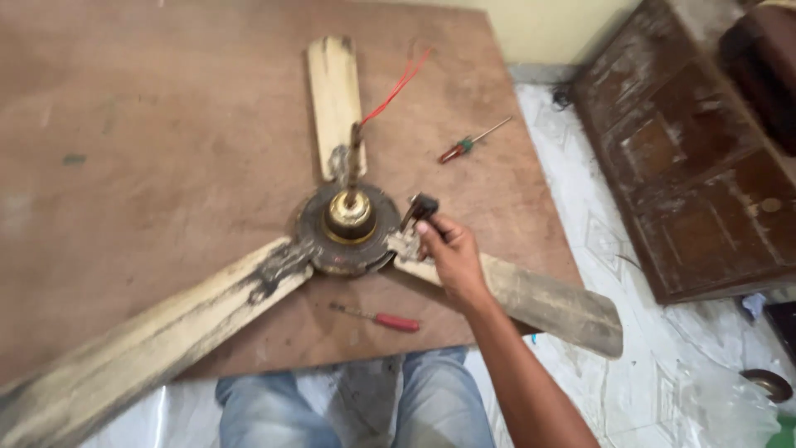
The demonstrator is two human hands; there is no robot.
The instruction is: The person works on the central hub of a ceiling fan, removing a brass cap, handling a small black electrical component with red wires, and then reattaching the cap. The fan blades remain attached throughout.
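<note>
An old, dirty cream ceiling fan (348,220) with three blades lies on a brown wooden board (166,124). Its round motor hub has a brass centre, a short rod and red wires (398,83) coming out of the top. My right hand (452,257) is at the hub's right edge, over the root of the right blade, and its fingers pinch a small dark part (421,207). My left hand is out of view.
A red-handled screwdriver (381,318) lies near the board's front edge, and a smaller red and green one (468,143) lies at the back right. A worn brown wooden cabinet (688,158) stands on the pale floor to the right. My jeans-clad knees (348,398) are below the board.
</note>
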